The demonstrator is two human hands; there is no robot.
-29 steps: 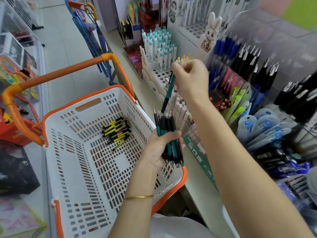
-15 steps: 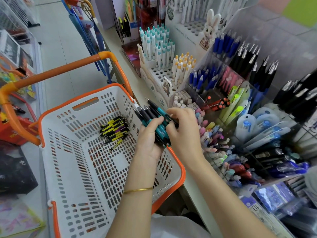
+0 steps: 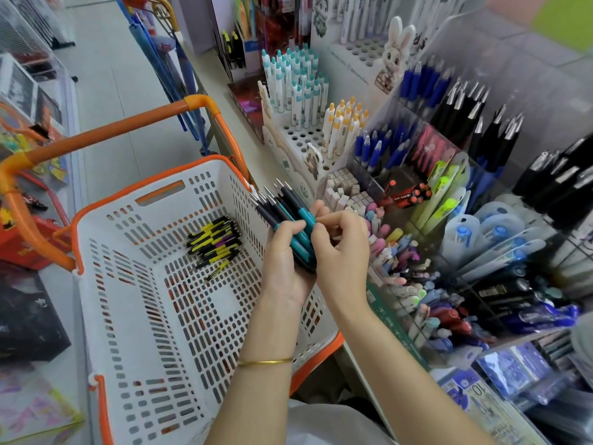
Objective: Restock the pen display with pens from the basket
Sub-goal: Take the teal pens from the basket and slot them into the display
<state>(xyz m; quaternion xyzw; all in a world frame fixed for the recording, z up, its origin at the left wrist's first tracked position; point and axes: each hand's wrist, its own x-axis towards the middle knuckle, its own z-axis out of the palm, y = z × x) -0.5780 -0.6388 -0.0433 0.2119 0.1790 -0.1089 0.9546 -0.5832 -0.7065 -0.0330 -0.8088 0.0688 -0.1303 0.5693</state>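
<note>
My left hand (image 3: 284,261) grips a bundle of black-and-teal pens (image 3: 285,213), tips pointing up and left, over the right rim of the white basket (image 3: 106,316). My right hand (image 3: 341,248) pinches one pen at the top of that bundle. A small pile of black, yellow and purple pens (image 3: 216,240) lies on the basket floor. The pen display (image 3: 305,136), a white holder with round holes, stands on the shelf beyond my hands, partly filled with white-and-teal and white-and-yellow pens.
The basket has an orange handle (image 3: 102,131) raised at the back left. To the right, clear bins (image 3: 465,220) hold blue, black and pastel pens and highlighters. A rabbit figure (image 3: 393,56) stands behind the holder. Floor lies to the left.
My right hand came down from the display holder, where it held a teal pen, and now meets the bundle in my left hand. The bundle has tilted to the left.
</note>
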